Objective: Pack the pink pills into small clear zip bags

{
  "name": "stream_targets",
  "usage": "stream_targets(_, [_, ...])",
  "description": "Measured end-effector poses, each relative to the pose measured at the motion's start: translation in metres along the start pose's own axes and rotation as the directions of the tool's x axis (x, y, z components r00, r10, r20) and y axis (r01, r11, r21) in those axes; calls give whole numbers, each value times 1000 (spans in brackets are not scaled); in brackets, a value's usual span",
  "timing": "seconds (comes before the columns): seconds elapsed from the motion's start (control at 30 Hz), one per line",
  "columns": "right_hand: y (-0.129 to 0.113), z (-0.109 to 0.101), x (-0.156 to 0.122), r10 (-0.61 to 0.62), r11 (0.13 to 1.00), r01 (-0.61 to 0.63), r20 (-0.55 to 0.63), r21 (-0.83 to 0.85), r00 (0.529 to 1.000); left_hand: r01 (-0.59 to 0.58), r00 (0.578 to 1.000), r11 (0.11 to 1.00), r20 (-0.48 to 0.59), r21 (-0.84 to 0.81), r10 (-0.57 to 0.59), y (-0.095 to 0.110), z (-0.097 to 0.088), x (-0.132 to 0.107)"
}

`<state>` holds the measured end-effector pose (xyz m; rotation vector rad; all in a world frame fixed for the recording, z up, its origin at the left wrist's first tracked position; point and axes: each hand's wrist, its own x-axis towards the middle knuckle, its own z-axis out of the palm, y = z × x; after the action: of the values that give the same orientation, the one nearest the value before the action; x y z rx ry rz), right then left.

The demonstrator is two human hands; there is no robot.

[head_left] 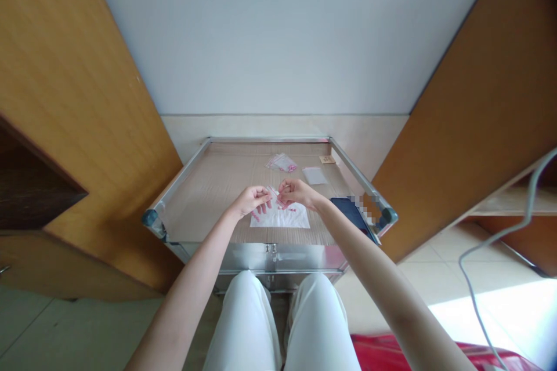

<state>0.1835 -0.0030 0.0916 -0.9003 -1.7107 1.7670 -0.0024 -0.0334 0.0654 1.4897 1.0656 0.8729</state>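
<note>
1. My left hand (253,200) pinches one edge of a small clear bag (273,192).
2. My right hand (297,192) pinches its opposite side.
3. The bag is between my hands, over the white sheet (285,220) on the tabletop (198,203).

Pale wall (278,35) between wooden furniture (117,145); floor (513,307) sunlit right.

The hands (253,199) (299,192) partly hide the clear bag (274,191), and the tan card's (327,159) marks are too small to read.
</note>
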Motion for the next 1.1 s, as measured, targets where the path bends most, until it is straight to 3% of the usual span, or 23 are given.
stream_targets(0.1, [3,1,1,-33,999,34,54,-17,998,-23,1000,1000,10,21,23,-1,0,0])
stream_targets(0.2, [8,2,5,-68,996,68,12,-58,998,-29,999,998,28,53,28,-1,1,-1])
stream_targets(0.33, [15,6,7,-86,994,82,-41,-78,995,-101,991,977,-69,189,116,0,4,-3])
stream_targets(0.5, [17,8,8,-58,988,45,-85,-147,995,-138,950,821,-160,554,268,6,11,-9])
stream_targets(0.6, [18,7,9,-43,977,24,-83,-213,996,-106,936,738,-183,666,299,11,16,-13])
stream_targets(0.87, [22,7,13,-164,918,132,-57,-374,985,-179,929,664,-96,726,356,9,21,-12])
stream_targets(0.97, [19,9,11,-140,930,99,-90,-354,986,-159,942,658,-87,736,325,9,20,-13])
stream_targets(1.1, [14,9,5,-108,946,87,-51,-313,993,-134,938,647,-115,750,328,9,22,-17])
